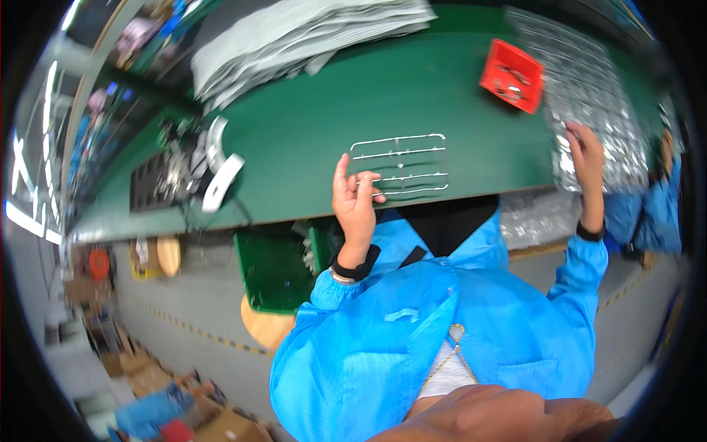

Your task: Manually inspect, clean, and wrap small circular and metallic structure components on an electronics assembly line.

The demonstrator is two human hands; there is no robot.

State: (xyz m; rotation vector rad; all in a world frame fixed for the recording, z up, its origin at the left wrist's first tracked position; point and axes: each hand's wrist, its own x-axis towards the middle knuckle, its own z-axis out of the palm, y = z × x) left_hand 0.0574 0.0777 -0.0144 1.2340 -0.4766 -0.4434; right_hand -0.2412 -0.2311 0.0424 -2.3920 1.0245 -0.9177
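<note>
In the head view, a thin pale wire-like frame [412,177] sits at the centre, over the green table [317,140] near its front edge. The left hand [356,202] is at the frame's lower left corner, index finger extended, other fingers overlapping the bars; whether it grips them I cannot tell. Toward the upper right, the right hand [587,158] has bent fingers over the clear plastic sheet [600,96]; its grip is unclear too. A red bin [497,62] holding small pieces stands near that sheet.
</note>
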